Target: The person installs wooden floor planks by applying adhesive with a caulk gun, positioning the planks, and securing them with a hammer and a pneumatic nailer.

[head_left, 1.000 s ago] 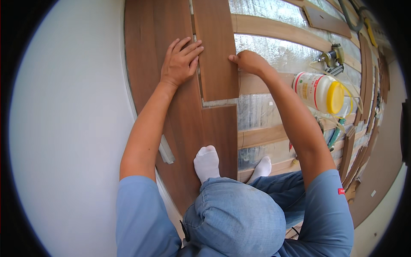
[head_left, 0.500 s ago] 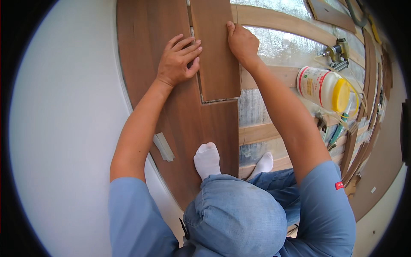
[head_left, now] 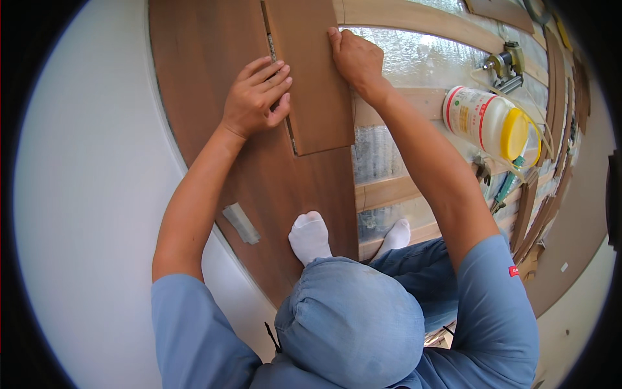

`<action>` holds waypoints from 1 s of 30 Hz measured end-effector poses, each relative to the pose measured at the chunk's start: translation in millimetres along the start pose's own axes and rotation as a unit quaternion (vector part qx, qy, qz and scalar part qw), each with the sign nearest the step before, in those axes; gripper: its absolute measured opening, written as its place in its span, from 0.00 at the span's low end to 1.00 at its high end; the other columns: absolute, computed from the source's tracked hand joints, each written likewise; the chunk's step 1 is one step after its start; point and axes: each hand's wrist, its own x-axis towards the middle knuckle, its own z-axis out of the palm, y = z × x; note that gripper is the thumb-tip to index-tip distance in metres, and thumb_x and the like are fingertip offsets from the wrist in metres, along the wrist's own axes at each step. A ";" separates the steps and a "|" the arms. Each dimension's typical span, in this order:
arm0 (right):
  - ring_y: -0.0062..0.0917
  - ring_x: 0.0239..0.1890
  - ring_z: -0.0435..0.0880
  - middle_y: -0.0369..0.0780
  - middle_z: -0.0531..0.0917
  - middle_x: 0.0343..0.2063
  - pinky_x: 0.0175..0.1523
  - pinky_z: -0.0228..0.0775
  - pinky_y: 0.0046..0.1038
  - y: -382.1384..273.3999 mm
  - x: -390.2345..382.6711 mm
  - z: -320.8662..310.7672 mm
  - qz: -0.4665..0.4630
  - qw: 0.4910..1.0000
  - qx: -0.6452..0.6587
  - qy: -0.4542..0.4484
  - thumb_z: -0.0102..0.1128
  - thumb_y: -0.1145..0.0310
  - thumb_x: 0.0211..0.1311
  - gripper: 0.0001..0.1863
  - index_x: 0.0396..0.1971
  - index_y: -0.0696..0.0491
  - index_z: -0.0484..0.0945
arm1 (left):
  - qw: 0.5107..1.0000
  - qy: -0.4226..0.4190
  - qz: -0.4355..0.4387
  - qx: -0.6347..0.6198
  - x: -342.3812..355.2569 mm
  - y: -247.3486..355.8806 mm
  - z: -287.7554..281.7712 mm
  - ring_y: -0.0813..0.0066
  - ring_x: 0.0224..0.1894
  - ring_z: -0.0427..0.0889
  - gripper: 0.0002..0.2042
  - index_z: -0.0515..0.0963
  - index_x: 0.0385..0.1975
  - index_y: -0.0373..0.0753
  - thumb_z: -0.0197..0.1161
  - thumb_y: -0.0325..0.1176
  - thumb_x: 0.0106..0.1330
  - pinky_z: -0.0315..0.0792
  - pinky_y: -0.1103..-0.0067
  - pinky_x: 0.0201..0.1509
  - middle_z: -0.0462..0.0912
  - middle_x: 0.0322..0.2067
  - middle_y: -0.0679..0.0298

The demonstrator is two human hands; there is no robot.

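Note:
A short brown plank (head_left: 314, 110) lies beside the long laid boards (head_left: 194, 45), with a narrow dark gap along its left side. My left hand (head_left: 257, 97) lies on the boards at that gap, fingers apart and fingertips near the plank's edge. My right hand (head_left: 356, 59) grips the plank's right edge, thumb on top and fingers curled out of sight. The plank's near end meets another board (head_left: 321, 181), where my white-socked foot (head_left: 310, 236) rests.
Right: wooden battens (head_left: 389, 189) over foil sheeting (head_left: 376, 155), nail gun (head_left: 508, 65), white tub with yellow lid (head_left: 476, 120), hammer (head_left: 483, 170), green-handled tool (head_left: 505, 188), loose planks (head_left: 554, 78). Left: white wall (head_left: 84, 181) and a pale strip (head_left: 241, 223) on the boards.
My right hand has moved up along the plank's edge. The plank has shifted toward me, closing most of the gap at its near end. The view has shifted slightly.

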 end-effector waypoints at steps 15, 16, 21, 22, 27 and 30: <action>0.50 0.32 0.87 0.51 0.87 0.28 0.40 0.78 0.49 -24.9 87.7 -15.0 0.071 0.992 0.010 0.103 0.49 0.54 0.74 0.23 0.29 0.56 0.84 | 0.999 -0.042 -0.018 -0.013 22.4 7.7 -11.8 0.57 0.63 0.80 0.19 0.83 0.50 0.34 0.66 0.25 0.56 0.70 0.61 0.72 0.84 0.56 0.56; 0.50 0.32 0.87 0.51 0.87 0.29 0.40 0.79 0.49 -30.1 92.0 -14.1 0.087 0.990 0.017 0.112 0.50 0.55 0.73 0.22 0.29 0.56 0.84 | 0.998 -0.058 -0.024 -0.019 21.5 9.5 -11.3 0.57 0.64 0.79 0.19 0.84 0.50 0.35 0.66 0.25 0.56 0.70 0.61 0.72 0.84 0.57 0.56; 0.54 0.39 0.87 0.57 0.87 0.34 0.46 0.79 0.50 -37.3 161.8 -9.2 0.112 0.982 0.092 0.121 0.51 0.55 0.71 0.22 0.30 0.60 0.83 | 0.998 -0.060 -0.023 -0.012 18.3 4.1 -10.4 0.58 0.65 0.78 0.17 0.85 0.48 0.35 0.68 0.27 0.57 0.69 0.63 0.73 0.84 0.57 0.58; 0.55 0.42 0.87 0.58 0.87 0.37 0.49 0.79 0.50 -23.2 178.6 -4.4 0.134 0.979 0.125 0.088 0.51 0.54 0.71 0.23 0.30 0.61 0.83 | 0.998 -0.058 -0.021 -0.023 21.7 4.6 -5.3 0.58 0.65 0.78 0.17 0.85 0.48 0.35 0.67 0.26 0.57 0.70 0.63 0.73 0.84 0.57 0.58; 0.52 0.47 0.87 0.55 0.87 0.44 0.49 0.80 0.45 6.3 227.3 24.9 0.090 0.995 0.033 0.008 0.39 0.52 0.75 0.28 0.41 0.56 0.87 | 0.997 -0.047 -0.018 -0.050 15.0 -2.7 7.3 0.57 0.63 0.80 0.16 0.85 0.47 0.35 0.66 0.25 0.57 0.71 0.62 0.73 0.85 0.56 0.58; 0.48 0.39 0.89 0.51 0.88 0.36 0.39 0.84 0.44 11.6 223.8 60.6 0.032 0.996 -0.063 0.052 0.43 0.54 0.77 0.24 0.36 0.52 0.87 | 0.997 -0.050 -0.021 -0.049 9.7 2.4 9.5 0.59 0.63 0.81 0.16 0.86 0.47 0.36 0.66 0.26 0.57 0.71 0.63 0.73 0.86 0.56 0.59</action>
